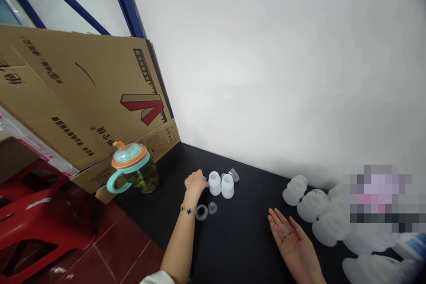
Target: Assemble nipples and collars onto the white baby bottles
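The hands sit well apart on my feed. The left hand (pixel 196 183), a blue clover bracelet (pixel 188 210) at its wrist, is curled over with its fingers up against a frosted white plastic cup (pixel 214 183); whether it grips anything I cannot tell from here. The right hand (pixel 293 242) lies open, palm up, with a small clear round plastic piece (pixel 284 230) resting on the palm.

Beside the first cup stands a second frosted white plastic cup (pixel 227 186), with a clear plastic cap (pixel 234 175) tipped behind them. Just in front, a clear ring with a dark inner edge (pixel 201 212) and a small clear disc (pixel 212 207) lie on the black worktop (pixel 239 248). To the right runs a row of large frosted bell-shaped shells (pixel 313 205) (the far end is pixelated, so I cannot make it out). Farther left, a tumbler with a teal lid and orange band (pixel 131 162), holding amber liquid, stands against a leaning cardboard sheet (pixel 83 97), above a red plastic stool (pixel 33 213) on the red tile floor (pixel 123 253).
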Motion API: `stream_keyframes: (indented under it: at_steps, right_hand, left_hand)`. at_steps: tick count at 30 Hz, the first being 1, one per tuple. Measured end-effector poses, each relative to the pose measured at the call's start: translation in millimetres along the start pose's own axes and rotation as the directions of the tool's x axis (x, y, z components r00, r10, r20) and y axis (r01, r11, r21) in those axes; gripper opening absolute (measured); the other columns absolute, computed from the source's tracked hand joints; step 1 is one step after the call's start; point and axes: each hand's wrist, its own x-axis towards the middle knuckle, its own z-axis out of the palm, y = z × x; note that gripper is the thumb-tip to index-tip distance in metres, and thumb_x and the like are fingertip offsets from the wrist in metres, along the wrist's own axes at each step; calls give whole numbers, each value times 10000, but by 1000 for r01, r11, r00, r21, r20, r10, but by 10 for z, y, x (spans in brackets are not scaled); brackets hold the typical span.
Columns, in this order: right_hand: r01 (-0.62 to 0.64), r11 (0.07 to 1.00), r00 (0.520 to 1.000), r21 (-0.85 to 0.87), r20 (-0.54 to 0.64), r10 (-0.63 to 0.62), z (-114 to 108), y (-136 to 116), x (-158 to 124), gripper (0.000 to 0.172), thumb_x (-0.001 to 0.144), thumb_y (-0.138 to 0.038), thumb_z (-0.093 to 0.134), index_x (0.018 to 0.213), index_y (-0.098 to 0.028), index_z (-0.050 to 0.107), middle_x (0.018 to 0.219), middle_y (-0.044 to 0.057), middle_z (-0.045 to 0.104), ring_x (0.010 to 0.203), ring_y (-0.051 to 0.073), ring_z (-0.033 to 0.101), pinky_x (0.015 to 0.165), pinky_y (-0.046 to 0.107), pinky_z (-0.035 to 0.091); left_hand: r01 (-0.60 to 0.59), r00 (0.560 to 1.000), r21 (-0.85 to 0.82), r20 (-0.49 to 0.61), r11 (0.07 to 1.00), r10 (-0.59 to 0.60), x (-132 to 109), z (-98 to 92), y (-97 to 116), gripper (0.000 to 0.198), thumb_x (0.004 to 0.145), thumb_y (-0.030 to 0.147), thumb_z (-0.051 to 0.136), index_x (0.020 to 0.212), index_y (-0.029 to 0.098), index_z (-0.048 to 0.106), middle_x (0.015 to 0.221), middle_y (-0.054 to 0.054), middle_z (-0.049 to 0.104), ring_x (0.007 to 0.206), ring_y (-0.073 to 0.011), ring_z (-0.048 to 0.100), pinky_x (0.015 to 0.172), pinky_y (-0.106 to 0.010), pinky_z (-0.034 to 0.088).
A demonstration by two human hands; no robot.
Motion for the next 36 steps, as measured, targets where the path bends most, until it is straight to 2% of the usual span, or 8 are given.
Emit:
stream_keyframes:
  at_steps: [9, 16, 19, 22, 25, 29, 32, 36]
  right_hand:
    - [-7, 1000, 1000, 7, 14, 7, -31, 11, -6, 398, 954, -170, 466, 1343, -123, 530, 1288, 167, 673, 1214, 254, 633, 1035, 384, 543]
    - [-1, 1000, 1000, 25, 12, 1, -15, 9, -9, 463, 938, -152, 520, 1395, -92, 472, 1302, 190, 658, 1184, 257, 654, 936, 334, 601]
    - [-5, 999, 1000, 42, 6, 5, 0, 10, -25, 454, 944, -146, 511, 1394, -97, 472, 1282, 187, 671, 1157, 255, 672, 895, 326, 619]
    - [-14, 998, 1000, 54, -2, 14, 4, 6, -21, 435, 952, -144, 492, 1385, -112, 484, 1261, 178, 684, 1137, 251, 684, 872, 330, 631]
    - [-12, 998, 1000, 56, -3, 12, -11, -5, 0, 412, 945, -139, 500, 1355, -106, 514, 1254, 181, 687, 1135, 254, 685, 870, 331, 634]
    - [10, 998, 1000, 66, 5, -11, -31, -39, 29, 354, 937, -126, 500, 1283, -96, 569, 1248, 183, 689, 1133, 254, 686, 873, 325, 635]
    - [20, 997, 1000, 77, -15, -19, -24, -69, 37, 316, 943, -134, 488, 1239, -110, 599, 1242, 171, 692, 1123, 252, 691, 854, 320, 644]
    - [50, 994, 998, 102, -31, -47, -4, -83, 30, 315, 937, -137, 501, 1232, -81, 597, 1261, 194, 674, 1170, 274, 663, 886, 345, 635]
  left_hand:
    - [-17, 1000, -30, -6, 999, 16, 61, 28, -29, 340, 632, 149, 794, 947, 180, 669, 1087, -175, 723, 1047, -349, 680, 779, -345, 491]
    - [-178, 889, -228, -454, 957, 58, -6, -29, 19, 360, 949, 239, 501, 1308, 217, 513, 1358, -163, 558, 1205, -302, 582, 943, -398, 472]
    - [-579, 698, -518, -714, 629, 55, -43, -54, 106, 354, 916, 280, 588, 1265, 229, 560, 1326, -129, 577, 1208, -284, 571, 992, -388, 467]
    - [-658, 748, -746, -663, 103, -33, -110, -65, 228, 401, 836, 328, 703, 1210, 235, 594, 1264, -106, 609, 1101, -264, 625, 896, -360, 522]
    - [-427, 879, -831, -474, -357, 52, -214, -71, 353, 369, 824, 344, 702, 1167, 229, 626, 1153, -83, 657, 929, -213, 671, 806, -324, 534]
    - [0, 928, -754, -244, -657, 280, -468, -29, 546, 282, 853, 341, 617, 1058, 164, 692, 1060, -102, 693, 808, -175, 664, 750, -297, 531]
    - [272, 878, -706, -96, -654, 468, -756, 94, 723, 309, 886, 315, 571, 1098, 125, 689, 1061, -120, 705, 785, -183, 664, 721, -298, 527]
    - [620, 706, -621, 176, -480, 686, -1088, 395, 915, 406, 956, 381, 501, 1193, 87, 649, 1165, -164, 698, 888, -224, 697, 786, -319, 528]
